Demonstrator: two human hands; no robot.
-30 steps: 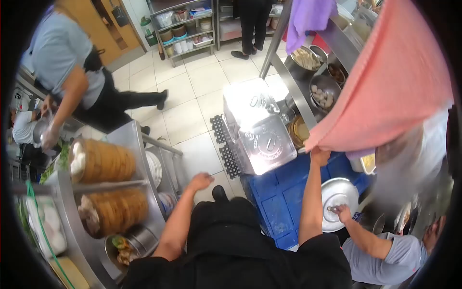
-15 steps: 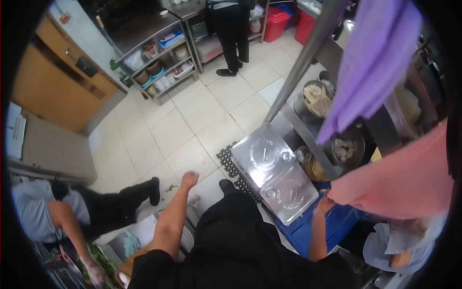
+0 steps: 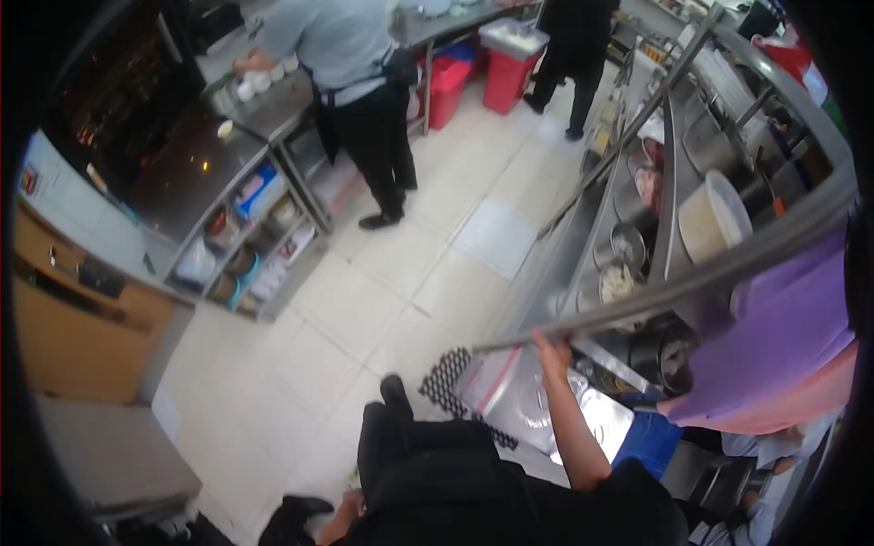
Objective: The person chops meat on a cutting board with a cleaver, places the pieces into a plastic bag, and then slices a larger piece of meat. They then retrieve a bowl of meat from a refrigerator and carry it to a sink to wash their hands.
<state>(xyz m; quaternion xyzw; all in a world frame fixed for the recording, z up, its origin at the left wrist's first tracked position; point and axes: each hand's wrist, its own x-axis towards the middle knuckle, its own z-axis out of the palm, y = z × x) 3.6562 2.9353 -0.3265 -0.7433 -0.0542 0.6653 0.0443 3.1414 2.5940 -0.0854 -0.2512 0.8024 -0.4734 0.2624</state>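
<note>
My right hand (image 3: 552, 353) is at the slanting metal post (image 3: 628, 309), its fingers curled against it. Just left of that hand, a clear plastic bag with a red stripe (image 3: 496, 378) lies over shiny metal lids (image 3: 596, 414); whether the fingers touch the bag is hidden. Low in the view, beside my black clothing, my left hand (image 3: 350, 503) shows only in part. Its fingers look curled, and I see nothing in them.
Steel shelving (image 3: 669, 191) with pots runs along the right. Purple (image 3: 783, 318) and pink cloths (image 3: 774, 396) hang there. One person (image 3: 355, 91) stands at the back counter, another (image 3: 578, 55) farther off. A black perforated mat (image 3: 446, 375) lies ahead on the tiles.
My view has swung toward the right-hand shelving. My right hand has left the pink cloth and come to the post. My left hand has dropped back. The striped bag now shows over the lids.
</note>
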